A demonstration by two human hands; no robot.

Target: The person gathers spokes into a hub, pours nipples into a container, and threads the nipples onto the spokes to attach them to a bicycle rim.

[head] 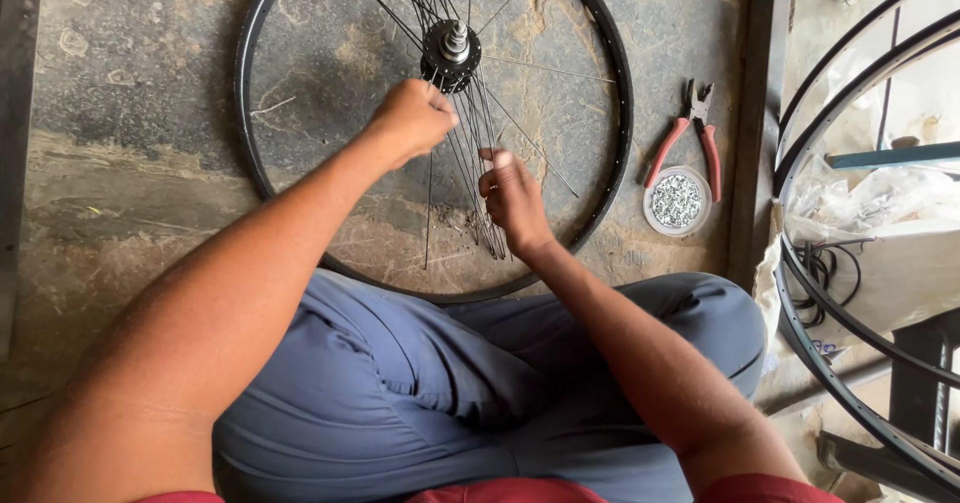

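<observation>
A: How is the lacing best handled here?

B: The loose spokes [470, 178] should be kept fanned and fed singly at the hub [451, 53], so none is crossed wrongly.

A: And the grips?

B: The left hand [410, 121] is clenched on spokes just below the hub. The right hand [515, 201] is closed around the gathered bundle. The bicycle rim [622, 93] is laid flat on the floor, against the knees.

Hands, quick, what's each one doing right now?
Left hand: closed, pinching spokes beside the hub.
Right hand: closed around the spoke bundle.
</observation>
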